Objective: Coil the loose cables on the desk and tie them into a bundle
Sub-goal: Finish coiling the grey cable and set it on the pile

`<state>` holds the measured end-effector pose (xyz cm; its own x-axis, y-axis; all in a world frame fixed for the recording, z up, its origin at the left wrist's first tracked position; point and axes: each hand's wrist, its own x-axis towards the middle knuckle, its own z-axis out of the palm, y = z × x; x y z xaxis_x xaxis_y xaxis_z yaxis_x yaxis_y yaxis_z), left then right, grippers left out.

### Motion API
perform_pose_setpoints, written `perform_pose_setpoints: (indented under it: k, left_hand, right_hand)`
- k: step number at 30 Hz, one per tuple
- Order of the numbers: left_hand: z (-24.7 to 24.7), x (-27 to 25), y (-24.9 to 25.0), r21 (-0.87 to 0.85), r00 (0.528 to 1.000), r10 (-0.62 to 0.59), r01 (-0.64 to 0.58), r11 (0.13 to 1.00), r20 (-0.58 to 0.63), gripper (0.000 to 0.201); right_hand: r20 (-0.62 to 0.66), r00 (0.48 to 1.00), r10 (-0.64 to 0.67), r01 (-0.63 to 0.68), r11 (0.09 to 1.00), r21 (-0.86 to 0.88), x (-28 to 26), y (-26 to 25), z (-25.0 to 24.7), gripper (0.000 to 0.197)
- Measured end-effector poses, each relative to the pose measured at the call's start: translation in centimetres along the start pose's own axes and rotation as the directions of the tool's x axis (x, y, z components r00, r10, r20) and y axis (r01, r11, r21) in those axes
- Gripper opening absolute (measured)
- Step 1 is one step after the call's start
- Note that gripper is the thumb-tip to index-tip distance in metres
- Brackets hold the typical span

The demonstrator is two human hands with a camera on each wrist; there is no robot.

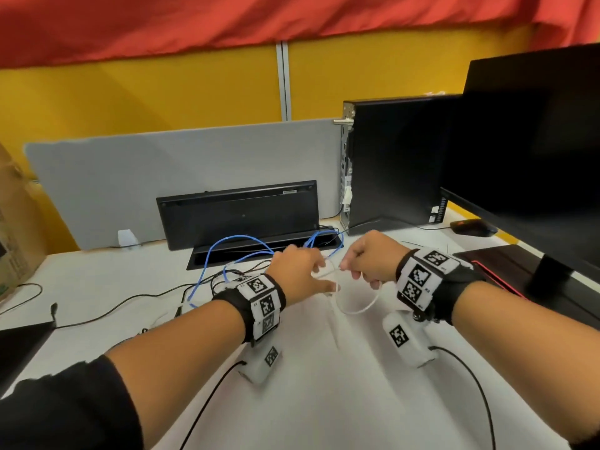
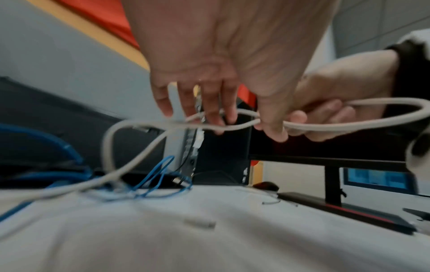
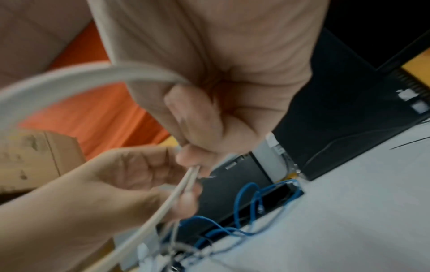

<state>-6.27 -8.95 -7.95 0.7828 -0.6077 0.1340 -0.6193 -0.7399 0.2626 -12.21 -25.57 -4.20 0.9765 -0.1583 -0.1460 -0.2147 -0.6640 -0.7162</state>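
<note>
A white cable (image 1: 357, 311) is held above the white desk (image 1: 324, 384) between both hands. My right hand (image 1: 354, 264) grips it in a fist, and a round loop hangs below that hand. In the right wrist view the right hand (image 3: 193, 156) closes on two strands of the white cable (image 3: 69, 79). My left hand (image 1: 324, 274) is just left of it. In the left wrist view the left hand (image 2: 251, 125) pinches the white cable (image 2: 139, 125) where its strands cross, thumb in front. A blue cable (image 1: 227, 240) lies looped and loose behind the hands.
A black keyboard (image 1: 237, 212) leans against the grey partition. Below it is a cable slot (image 1: 259, 251). A PC tower (image 1: 396, 164), a monitor (image 1: 535, 141) and a mouse (image 1: 470, 227) stand at the right. Black cables (image 1: 130, 300) trail left, near a cardboard box (image 1: 16, 222).
</note>
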Motion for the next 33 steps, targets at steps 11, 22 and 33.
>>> perform_pose_setpoints:
  k: [11, 22, 33]
  left_hand:
    - [-6.4, -1.2, 1.6, -0.063, 0.837, 0.291, -0.358, 0.932, -0.463, 0.027]
    - [-11.5, -0.3, 0.0, -0.283, 0.854, 0.11, -0.286, 0.915, -0.508, 0.021]
    - [-13.6, 0.3, 1.1, -0.478, 0.966, -0.012, -0.117, 0.87, -0.257, 0.034]
  right_hand:
    - [0.08, 0.995, -0.066, 0.008, 0.818, 0.575, -2.3, -5.4, -2.7, 0.015]
    - [0.064, 0.958, -0.281, 0.09, 0.503, 0.859, -3.0, -7.2, -5.5, 0.044]
    - [-0.2, 0.893, -0.403, 0.443, 0.865, 0.235, -3.1, -10.1, -5.1, 0.017]
